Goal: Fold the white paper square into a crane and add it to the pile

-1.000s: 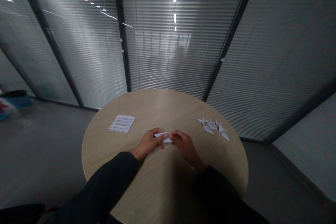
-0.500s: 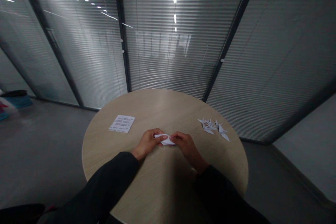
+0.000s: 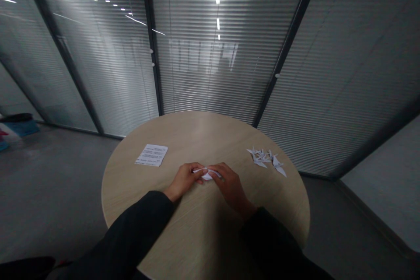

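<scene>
Between my two hands is a small piece of folded white paper [image 3: 207, 176], just over the middle of the round table. My left hand [image 3: 186, 178] pinches its left side, thumb on top. From the right, my right hand [image 3: 229, 182] has its thumb and fingers closed on the other side, with the fingers reaching across the upper edge. Much of the paper is covered by my fingers, so its exact folded shape cannot be made out.
Several white paper cranes [image 3: 260, 157] lie in a cluster at the table's right. At the left is a stack of printed paper squares [image 3: 152, 155]. The round wooden table [image 3: 200, 129] stands before glass partitions with blinds [image 3: 213, 83]. A blue bin [image 3: 21, 125] is on the floor far left.
My right hand has shifted slightly left along the folded paper, its fingers now nearer my left thumb. My left hand stays almost where it was.
</scene>
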